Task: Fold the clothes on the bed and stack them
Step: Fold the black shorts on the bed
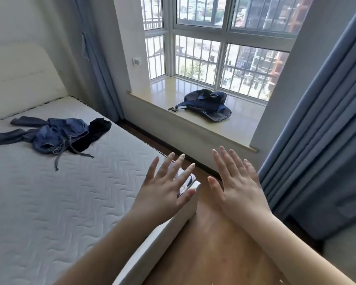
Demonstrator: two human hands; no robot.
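Observation:
A loose heap of clothes (pixel 58 134) lies unfolded on the white quilted mattress (pixel 39 194), up at the left: a blue denim piece with drawstrings, a black garment (pixel 95 130) on its right and dark grey trousers (pixel 6 135) trailing left. My left hand (pixel 164 186) hovers over the bed's near right corner, fingers spread and holding nothing. Beside it, over the wooden floor, my right hand (pixel 237 182) is likewise spread flat and empty. Both hands are well short of the clothes.
A dark blue backpack (pixel 208 104) lies on the stone window ledge (pixel 173 118) ahead. Blue curtains (pixel 317 140) hang at the right. The bed's cream headboard (pixel 19 79) stands at the far left. A strip of wooden floor (pixel 210 243) runs between bed and window.

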